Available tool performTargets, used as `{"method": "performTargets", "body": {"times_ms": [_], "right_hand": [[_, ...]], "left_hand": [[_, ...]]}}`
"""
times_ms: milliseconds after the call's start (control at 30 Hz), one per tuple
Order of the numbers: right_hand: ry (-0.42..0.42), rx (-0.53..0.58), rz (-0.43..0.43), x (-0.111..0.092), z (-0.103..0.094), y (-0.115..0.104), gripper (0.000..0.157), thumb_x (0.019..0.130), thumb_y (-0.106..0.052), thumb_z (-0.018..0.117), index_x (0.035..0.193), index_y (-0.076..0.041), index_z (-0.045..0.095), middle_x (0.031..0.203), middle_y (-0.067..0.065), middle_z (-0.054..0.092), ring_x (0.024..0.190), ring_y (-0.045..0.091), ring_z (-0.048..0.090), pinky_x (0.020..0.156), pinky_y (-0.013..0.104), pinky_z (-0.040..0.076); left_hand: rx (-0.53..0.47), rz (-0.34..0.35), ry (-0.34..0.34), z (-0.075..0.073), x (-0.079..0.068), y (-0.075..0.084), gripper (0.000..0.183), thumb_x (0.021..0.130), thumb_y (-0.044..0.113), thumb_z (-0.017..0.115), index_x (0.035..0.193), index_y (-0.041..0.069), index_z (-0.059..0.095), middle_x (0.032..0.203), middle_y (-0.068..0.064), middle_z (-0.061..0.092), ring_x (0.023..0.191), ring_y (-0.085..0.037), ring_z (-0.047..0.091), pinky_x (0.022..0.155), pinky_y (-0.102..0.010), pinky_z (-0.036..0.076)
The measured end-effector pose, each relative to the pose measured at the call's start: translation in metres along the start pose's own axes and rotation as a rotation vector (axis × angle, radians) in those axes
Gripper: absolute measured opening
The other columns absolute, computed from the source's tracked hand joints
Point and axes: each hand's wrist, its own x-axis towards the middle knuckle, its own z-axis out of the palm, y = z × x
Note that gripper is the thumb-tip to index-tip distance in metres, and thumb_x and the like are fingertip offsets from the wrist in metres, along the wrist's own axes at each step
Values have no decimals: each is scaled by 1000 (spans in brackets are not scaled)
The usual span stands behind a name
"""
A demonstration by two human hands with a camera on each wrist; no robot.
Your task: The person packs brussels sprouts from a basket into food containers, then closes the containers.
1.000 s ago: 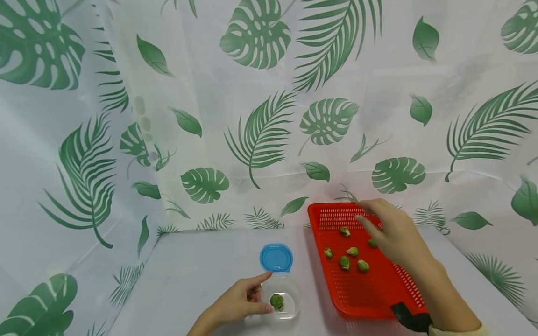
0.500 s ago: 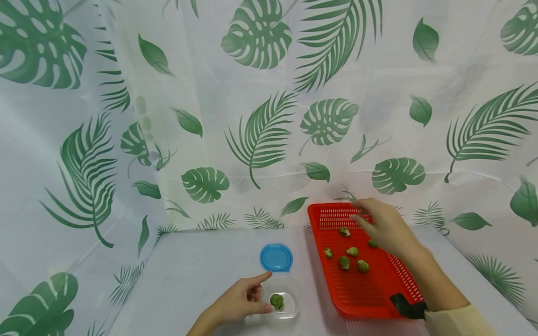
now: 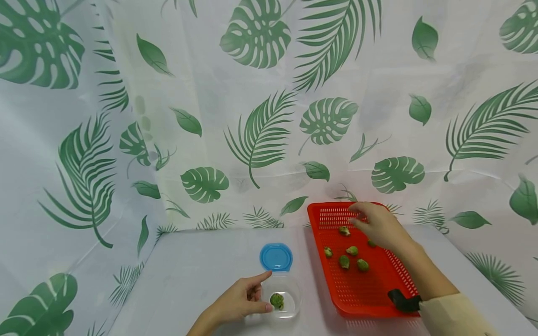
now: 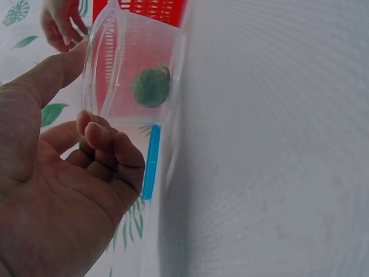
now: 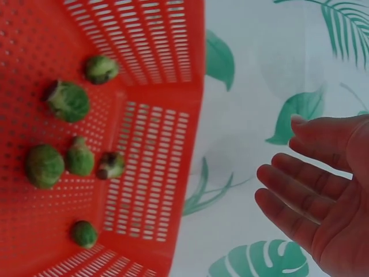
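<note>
My left hand (image 3: pixel 237 301) steadies a clear plastic container (image 3: pixel 292 308), its thumb and index finger spread along the container's side. In the left wrist view the thumb reaches the rim and the other fingers curl beside the wall. One Brussels sprout (image 4: pixel 151 88) lies inside the container. Over the far right part of a red basket (image 3: pixel 357 298) hovers my right hand (image 3: pixel 378 226), fingers slightly bent and holding nothing. Several Brussels sprouts (image 5: pixel 68 101) are scattered on the basket's floor. The nearest to the fingertips in the head view is a small sprout (image 3: pixel 344 231).
A blue lid (image 3: pixel 276 257) lies flat just beyond the container. The basket has slotted, raised walls and stands to the right on the white table (image 3: pixel 201 261). Behind the table hangs a white curtain (image 3: pixel 269 196) with green leaf prints. A black strap (image 3: pixel 403 301) sits at the right wrist.
My right hand has shifted a little left and lower over the basket, with its fingers drawn closer together. The left hand, container and sprouts stay as they were.
</note>
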Motion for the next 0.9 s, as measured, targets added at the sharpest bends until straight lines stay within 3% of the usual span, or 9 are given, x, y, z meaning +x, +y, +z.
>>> {"method": "performTargets", "body": {"times_ms": [167, 300, 500, 700, 900], "right_hand": [[-37, -20, 11, 5, 8, 10, 45, 95, -19, 77, 132, 2, 65, 118, 20, 71, 101, 31, 66, 89, 55, 58], [-76, -30, 48, 5, 12, 16, 48, 94, -19, 77, 136, 3, 63, 126, 23, 68, 108, 36, 64, 93, 59, 56], [-164, -11, 71, 5, 15, 22, 49, 92, -16, 79, 135, 2, 64, 127, 23, 69, 111, 38, 65, 91, 54, 59], [-220, -30, 52, 2, 16, 24, 53, 88, -16, 82, 134, 4, 65, 124, 20, 71, 116, 43, 64, 94, 57, 56], [-241, -21, 39, 1, 16, 27, 50, 88, -16, 83, 132, 2, 67, 123, 19, 71, 112, 39, 65, 90, 54, 59]], "left_hand": [[-1, 1, -2, 1, 0, -1, 79, 93, 19, 81, 159, 4, 41, 82, -1, 50, 65, -1, 41, 55, -16, 37], [5, -2, 0, 1, 0, 0, 78, 93, 18, 81, 159, 4, 41, 82, 0, 50, 65, -1, 41, 55, -16, 37], [13, -9, 7, 1, 0, 2, 78, 92, 19, 81, 158, 4, 42, 81, 0, 50, 65, -1, 42, 55, -16, 36], [9, -4, 0, 1, 0, 2, 78, 93, 18, 81, 159, 3, 41, 82, 0, 50, 65, -1, 42, 56, -16, 36], [10, -8, 4, 0, -1, 1, 78, 93, 18, 81, 158, 3, 41, 81, 1, 50, 64, -1, 41, 55, -16, 36]]}}
